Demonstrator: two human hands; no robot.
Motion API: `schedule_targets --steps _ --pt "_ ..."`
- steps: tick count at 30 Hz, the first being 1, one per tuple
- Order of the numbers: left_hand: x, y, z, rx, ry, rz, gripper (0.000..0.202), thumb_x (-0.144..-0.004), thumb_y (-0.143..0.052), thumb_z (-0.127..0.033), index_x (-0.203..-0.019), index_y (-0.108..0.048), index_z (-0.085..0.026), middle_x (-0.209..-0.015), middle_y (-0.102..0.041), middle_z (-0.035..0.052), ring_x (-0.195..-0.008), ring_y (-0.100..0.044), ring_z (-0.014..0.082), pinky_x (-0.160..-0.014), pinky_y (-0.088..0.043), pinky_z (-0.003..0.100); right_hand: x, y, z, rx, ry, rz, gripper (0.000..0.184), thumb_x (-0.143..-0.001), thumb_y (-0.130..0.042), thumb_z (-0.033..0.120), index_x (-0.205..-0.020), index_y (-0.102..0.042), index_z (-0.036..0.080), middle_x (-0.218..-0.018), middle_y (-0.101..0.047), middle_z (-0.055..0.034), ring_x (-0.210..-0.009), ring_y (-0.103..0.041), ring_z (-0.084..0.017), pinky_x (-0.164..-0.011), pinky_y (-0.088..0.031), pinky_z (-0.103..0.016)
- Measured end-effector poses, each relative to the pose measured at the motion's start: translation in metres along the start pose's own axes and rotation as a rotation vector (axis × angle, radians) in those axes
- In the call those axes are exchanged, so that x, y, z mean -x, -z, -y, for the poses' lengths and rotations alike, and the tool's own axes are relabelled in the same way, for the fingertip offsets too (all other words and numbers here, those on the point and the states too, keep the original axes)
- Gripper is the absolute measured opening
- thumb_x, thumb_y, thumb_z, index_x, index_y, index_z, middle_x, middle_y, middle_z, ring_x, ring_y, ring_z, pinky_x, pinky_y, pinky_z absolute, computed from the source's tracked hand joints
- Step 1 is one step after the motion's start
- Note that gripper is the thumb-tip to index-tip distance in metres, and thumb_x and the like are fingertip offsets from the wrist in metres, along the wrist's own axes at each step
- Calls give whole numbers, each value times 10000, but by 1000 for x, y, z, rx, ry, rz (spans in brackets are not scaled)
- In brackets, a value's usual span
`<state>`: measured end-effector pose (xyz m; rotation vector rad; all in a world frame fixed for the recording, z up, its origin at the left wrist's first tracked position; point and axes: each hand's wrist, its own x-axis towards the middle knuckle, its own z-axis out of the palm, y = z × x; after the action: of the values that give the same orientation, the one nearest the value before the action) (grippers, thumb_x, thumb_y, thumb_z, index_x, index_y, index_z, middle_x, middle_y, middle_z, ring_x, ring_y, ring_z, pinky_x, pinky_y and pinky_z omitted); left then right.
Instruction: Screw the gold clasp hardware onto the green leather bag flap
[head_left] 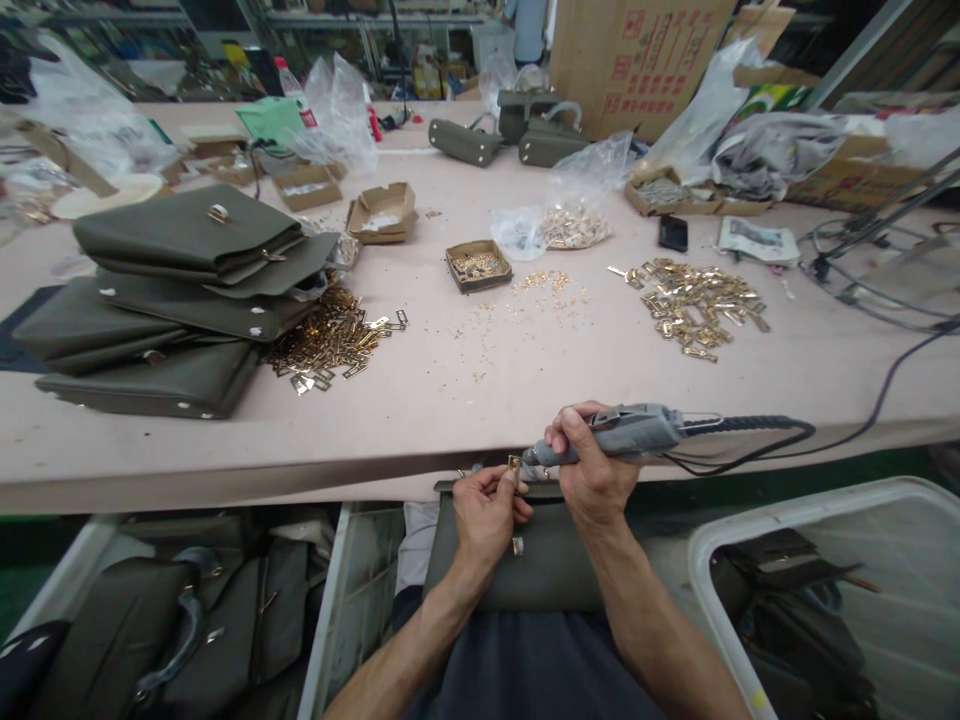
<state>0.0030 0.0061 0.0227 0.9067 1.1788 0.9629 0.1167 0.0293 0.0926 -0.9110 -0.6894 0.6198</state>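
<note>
Bright, even overhead light; soft, short shadows under the stacked bags [172, 300] at left. Mild glare on plastic bags [337, 110] at upper left. Strong wide-angle bowing along the table [480, 400] edge and corners. Background slightly soft; centre sharp.

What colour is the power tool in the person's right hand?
Grey, with a black cord: the power tool in the right hand, head view.

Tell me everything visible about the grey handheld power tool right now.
The grey corded electric screwdriver lies roughly level just past the table's near edge, tip pointing left. Its plastic-looking body narrows to a darker nose that meets a small gold metal fitting pinched by the left hand. The right hand wraps its front half. A ribbed black cable leaves the rear. Below lies an olive-green leather bag.
</note>
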Motion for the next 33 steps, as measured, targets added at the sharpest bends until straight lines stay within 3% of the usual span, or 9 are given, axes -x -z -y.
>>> schedule_targets --steps 10,17,22,27,30,33 --pt "3 0 1 -24 -62 13 310 -874 -690 -403 -887 -749 -99 -646 -712 44 -419 -597 117 -419 -492 213 3 5 2 221 -28 292 175 -803 -848 228 -822 -684 172 -766 -653 -27 -615 -597 -142 -491 -447 -262" --pt "1 3 8 48 -80 35 327 -866 -721 -408 -909 -743 -85 -662 -711 48 -410 -595 105 -402 -482 194 -2 3 -3 211 -63 322 189 -795 -858 252 -779 -692 165 -736 -650 -28 -574 -574 -131 -476 -432 -266" --pt "-4 3 13 99 -64 33 356 -856 -734 -413 -968 -741 -76 -693 -728 60 -437 -630 119 -414 -511 200 -3 -3 0 98 -93 293 182 -812 -843 244 -784 -678 173 -651 -602 18 -479 -520 -108 -452 -416 -263" --pt "-7 0 12 129 -35 -2 398 -823 -753 -436 -968 -734 -66 -710 -736 72 -459 -656 139 -431 -545 223 -38 2 20 -194 -113 156 209 -793 -828 248 -785 -630 182 -599 -540 56 -449 -459 -82 -509 -469 -263" --pt "-5 1 12 102 -33 -3 435 -808 -755 -487 -946 -744 -75 -714 -743 83 -456 -657 146 -420 -544 230 -83 22 21 -328 -143 1 264 -735 -840 213 -790 -584 181 -667 -560 57 -483 -452 -64 -541 -488 -242" --pt "-6 4 15 88 -32 -14 483 -767 -778 -546 -936 -753 -94 -707 -747 85 -447 -657 158 -408 -545 243 -134 48 9 -402 -190 -237 289 -703 -811 163 -846 -561 186 -727 -569 68 -502 -464 -53 -563 -513 -227"
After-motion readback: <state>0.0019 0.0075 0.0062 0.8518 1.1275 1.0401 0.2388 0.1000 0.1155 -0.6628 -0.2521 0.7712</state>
